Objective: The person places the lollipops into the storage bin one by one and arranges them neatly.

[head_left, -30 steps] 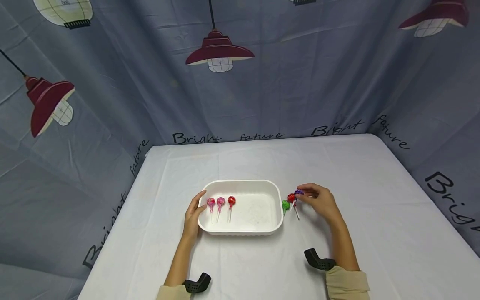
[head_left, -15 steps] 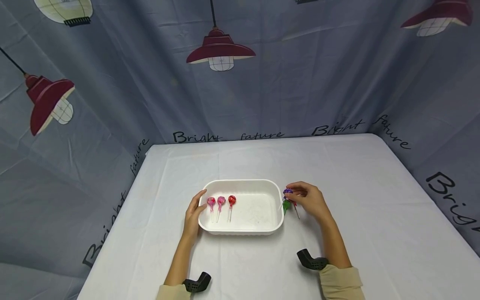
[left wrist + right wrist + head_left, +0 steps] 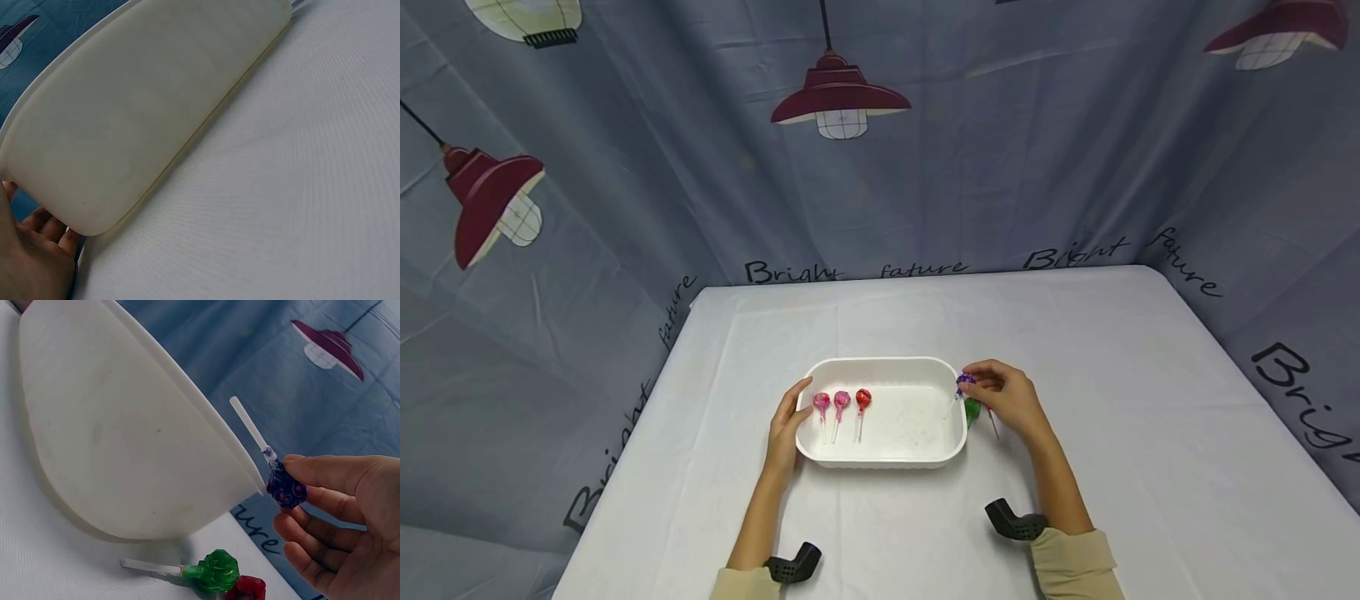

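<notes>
A purple-wrapped lollipop [image 3: 286, 490] is pinched by its head between the thumb and fingers of my right hand [image 3: 1009, 400], at the tray's right rim. Its white stick points toward the tray in the right wrist view. My left hand [image 3: 784, 429] grips the left end of the white tray [image 3: 880, 459], thumb at the rim and fingers along the outer wall. Inside the tray, two pink lollipops [image 3: 842, 400] and a red lollipop [image 3: 863, 398] lie in a row at the left, sticks toward me.
Just right of the tray, a green lollipop [image 3: 219, 572] and a red lollipop [image 3: 249, 589] lie on the white tablecloth [image 3: 910, 533], partly under my right hand in the head view. A grey-blue curtain [image 3: 1000, 167] with printed lamps hangs behind the table.
My right hand has moved left with the purple lollipop, from above the loose lollipops to the tray's right rim. My left hand and the tray have stayed in place.
</notes>
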`<state>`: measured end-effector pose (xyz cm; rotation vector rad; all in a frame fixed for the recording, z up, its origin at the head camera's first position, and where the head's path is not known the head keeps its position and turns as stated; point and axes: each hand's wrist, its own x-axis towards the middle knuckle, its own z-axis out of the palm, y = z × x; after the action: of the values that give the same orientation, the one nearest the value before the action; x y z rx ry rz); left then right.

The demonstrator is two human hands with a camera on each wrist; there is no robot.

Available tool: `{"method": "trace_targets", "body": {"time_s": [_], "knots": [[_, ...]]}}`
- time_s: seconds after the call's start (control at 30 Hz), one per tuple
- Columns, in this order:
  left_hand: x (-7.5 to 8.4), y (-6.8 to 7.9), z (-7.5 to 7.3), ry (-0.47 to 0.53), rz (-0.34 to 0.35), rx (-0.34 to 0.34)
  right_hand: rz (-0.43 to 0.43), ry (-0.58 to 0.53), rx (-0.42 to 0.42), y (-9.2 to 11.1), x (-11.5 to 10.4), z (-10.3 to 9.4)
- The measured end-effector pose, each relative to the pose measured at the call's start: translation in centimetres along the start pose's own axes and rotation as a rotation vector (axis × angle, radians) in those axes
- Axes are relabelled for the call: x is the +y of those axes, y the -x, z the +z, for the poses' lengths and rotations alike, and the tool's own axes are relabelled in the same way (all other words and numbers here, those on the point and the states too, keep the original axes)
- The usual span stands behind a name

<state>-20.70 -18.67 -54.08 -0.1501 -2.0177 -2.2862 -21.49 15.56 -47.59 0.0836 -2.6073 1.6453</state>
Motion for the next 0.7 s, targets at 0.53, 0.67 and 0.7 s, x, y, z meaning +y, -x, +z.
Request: {"method": "trace_targets", "body": {"time_s": [0.53,0.67,0.7], "knots": [[0.12,-0.03,0.01,0.007,0.002,-0.010,-0.019,0.002,-0.004,-0.39,-0.44,0.76],[0.45,0.04,0.03,0.010,-0.007,-0.021,0.000,0.001,-0.021,-0.59,-0.75,0.86],[0.49,0.05,0.01,0.010,-0.010,-0.023,0.005,0.000,-0.023,-0.63,-0.87,0.88]]}}
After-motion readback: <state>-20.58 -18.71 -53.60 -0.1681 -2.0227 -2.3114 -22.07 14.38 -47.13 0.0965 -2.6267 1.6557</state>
